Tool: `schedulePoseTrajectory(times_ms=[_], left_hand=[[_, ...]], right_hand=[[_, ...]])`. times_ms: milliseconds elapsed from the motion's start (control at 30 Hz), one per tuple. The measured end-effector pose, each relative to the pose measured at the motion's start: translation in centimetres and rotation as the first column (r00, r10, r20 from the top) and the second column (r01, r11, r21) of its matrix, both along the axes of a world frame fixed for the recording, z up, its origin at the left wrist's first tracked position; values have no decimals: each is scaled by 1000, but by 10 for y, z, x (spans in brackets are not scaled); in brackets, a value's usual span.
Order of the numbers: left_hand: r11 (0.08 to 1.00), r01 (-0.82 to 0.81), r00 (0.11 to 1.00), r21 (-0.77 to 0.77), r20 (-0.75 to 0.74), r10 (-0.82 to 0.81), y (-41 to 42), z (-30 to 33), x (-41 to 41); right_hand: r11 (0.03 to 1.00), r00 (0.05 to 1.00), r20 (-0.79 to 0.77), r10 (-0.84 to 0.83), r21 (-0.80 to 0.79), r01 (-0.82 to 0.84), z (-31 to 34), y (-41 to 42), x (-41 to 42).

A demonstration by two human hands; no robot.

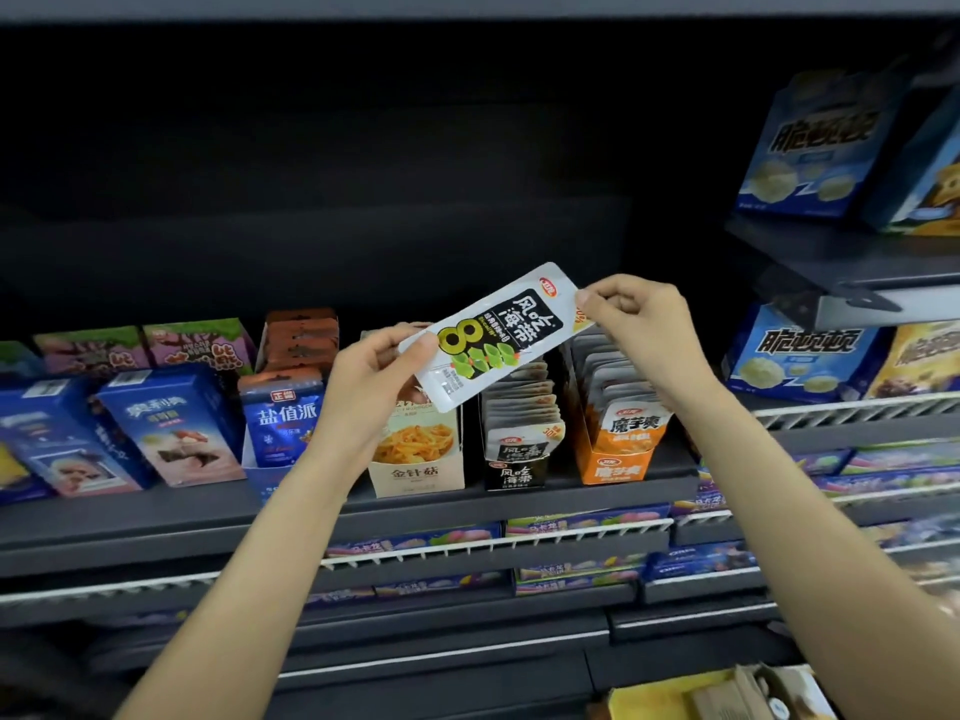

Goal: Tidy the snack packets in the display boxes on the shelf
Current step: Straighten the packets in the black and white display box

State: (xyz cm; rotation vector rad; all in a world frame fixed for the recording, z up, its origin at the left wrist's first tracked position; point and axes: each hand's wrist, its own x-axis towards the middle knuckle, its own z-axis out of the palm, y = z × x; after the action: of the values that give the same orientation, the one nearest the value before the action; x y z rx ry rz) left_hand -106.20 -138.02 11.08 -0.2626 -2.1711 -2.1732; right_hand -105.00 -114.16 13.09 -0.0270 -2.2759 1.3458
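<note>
Both hands hold one white-and-black seaweed snack packet [496, 337] tilted in the air above the display boxes. My left hand [374, 376] pinches its lower left end and my right hand [636, 319] pinches its upper right end. Below it on the dark shelf stand three open display boxes: a cream mushroom box [418, 467], a black seaweed box [517, 467] packed with matching packets, and an orange konjac box [618, 454] with a row of packets.
Blue and purple snack boxes [171, 428] fill the shelf to the left, with a blue-packet box [283, 418] beside my left wrist. Blue popcorn bags [802, 142] sit on the higher shelves at right. Candy rows [582, 522] lie on lower shelves.
</note>
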Motion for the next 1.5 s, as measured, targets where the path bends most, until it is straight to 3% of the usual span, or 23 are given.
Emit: schedulePoseTrajectory(times_ms=[200,333,433,533,734,1000,1234,1300,1367,1434,1500], left_hand=[[998,-28,999,-53,-40,26,-8,-1,10],[997,-65,974,-40,-219,55,-13,0,21],[988,-53,883,-144,-469,-21,-18,-1,28],[914,-205,724,-349,-683,-99,-23,-8,28],[850,-283,634,-444,-752,-182,-28,-21,28],[841,-341,522,-421,-829,-203,-30,-24,21],[925,-324,463,-200,-886,-30,-24,-32,13],[922,-348,465,-169,-885,13,-22,-29,8],[921,-354,526,-161,-849,54,-15,-24,2],[925,-345,602,-159,-793,89,-3,-17,-3],[941,-308,686,-142,-719,116,10,-11,-9]], right_hand=[[988,997,10,81,-135,-79,5,-2,14],[948,976,4,219,-239,-212,14,-6,26],[928,972,7,236,-296,-224,19,-7,30],[946,977,-13,214,-246,-211,18,-7,29],[962,973,-109,205,-160,-220,13,-8,26],[961,965,-137,224,-134,-242,11,-5,25],[931,940,-86,329,-135,-338,17,8,30],[926,929,-84,362,-81,-368,19,13,31],[945,938,-126,324,95,-314,21,15,28],[949,947,-245,206,285,-133,21,15,22],[930,928,-367,56,357,85,21,19,11]])
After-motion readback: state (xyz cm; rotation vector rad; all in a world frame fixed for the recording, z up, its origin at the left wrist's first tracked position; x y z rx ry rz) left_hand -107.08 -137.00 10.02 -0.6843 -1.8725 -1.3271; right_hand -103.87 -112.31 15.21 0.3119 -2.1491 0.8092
